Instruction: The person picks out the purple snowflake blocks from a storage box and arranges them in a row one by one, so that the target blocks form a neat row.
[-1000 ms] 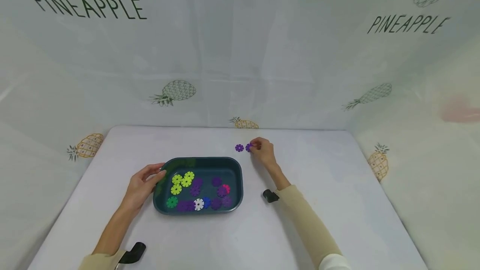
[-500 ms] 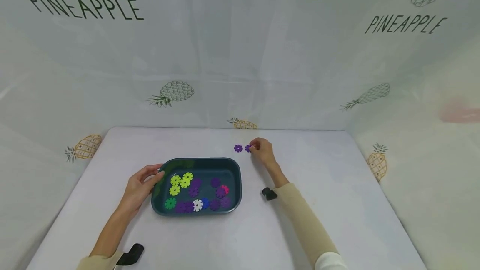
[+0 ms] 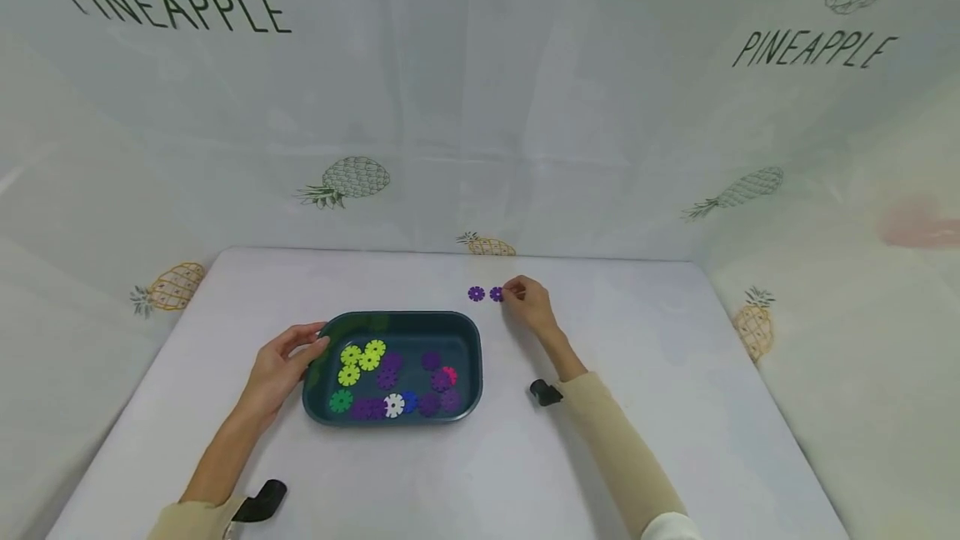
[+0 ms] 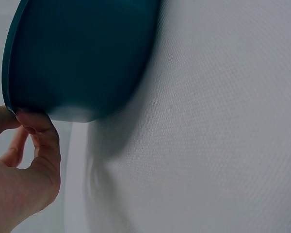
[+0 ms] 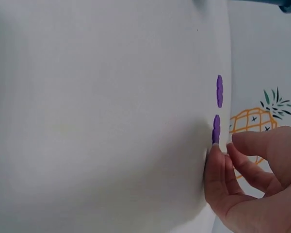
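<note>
Your right hand (image 3: 528, 304) eases slightly rightward since a second ago, and more of the right-hand purple, notched round disc (image 3: 496, 294) shows at the fingertips! That disc lies on the white cloth-covered table (image 3: 480, 482), upper middle of the head view, just right of a matching purple, notched round neighbour (image 3: 476, 294), with a small gap between. Your right wrist view has thumb and fingers parted, one fingertip at the disc's near end, no pinch on it. Over at centre-left, your left hand (image 3: 276, 369) holds the rim of the dark teal, round-cornered tray (image 3: 420, 325) at its upper-left corner. Inside it: four yellow notched discs (image 3: 369, 362) upper left, a green notched disc (image 3: 341, 401) lower left, a white notched disc (image 3: 394, 405) bottom middle, purples scattered around.
</note>
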`<state>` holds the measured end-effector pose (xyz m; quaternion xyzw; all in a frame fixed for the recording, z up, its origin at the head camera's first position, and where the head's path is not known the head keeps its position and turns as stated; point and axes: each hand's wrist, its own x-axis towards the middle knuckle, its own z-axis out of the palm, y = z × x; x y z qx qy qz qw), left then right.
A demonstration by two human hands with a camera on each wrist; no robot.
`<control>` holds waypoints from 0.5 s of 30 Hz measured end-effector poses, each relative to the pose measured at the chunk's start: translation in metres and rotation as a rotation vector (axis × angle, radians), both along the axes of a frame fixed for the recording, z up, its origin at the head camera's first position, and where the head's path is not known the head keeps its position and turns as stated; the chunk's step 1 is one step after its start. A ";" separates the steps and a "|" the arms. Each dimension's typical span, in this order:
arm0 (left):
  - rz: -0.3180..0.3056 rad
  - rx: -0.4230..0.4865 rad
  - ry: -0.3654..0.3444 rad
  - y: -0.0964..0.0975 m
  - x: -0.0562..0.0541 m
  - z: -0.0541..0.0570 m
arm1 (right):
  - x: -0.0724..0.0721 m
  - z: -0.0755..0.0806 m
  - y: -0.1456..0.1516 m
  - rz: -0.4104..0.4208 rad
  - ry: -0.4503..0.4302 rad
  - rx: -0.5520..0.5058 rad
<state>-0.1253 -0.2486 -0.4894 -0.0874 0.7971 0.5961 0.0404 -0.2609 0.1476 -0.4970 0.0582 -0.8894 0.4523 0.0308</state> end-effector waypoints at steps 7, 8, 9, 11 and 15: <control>-0.002 -0.009 -0.017 0.003 0.000 0.000 | 0.011 0.004 0.001 0.029 -0.016 -0.008; -0.005 -0.011 -0.019 0.003 0.000 -0.001 | 0.013 0.005 0.000 0.036 -0.016 -0.015; -0.007 -0.011 -0.022 0.003 0.001 -0.001 | 0.015 0.007 -0.001 0.047 -0.006 -0.023; -0.005 -0.015 -0.023 0.003 0.001 -0.001 | 0.018 0.009 -0.003 0.074 0.014 -0.030; -0.008 -0.009 -0.018 0.002 0.000 0.000 | 0.024 0.014 -0.006 0.118 0.064 -0.022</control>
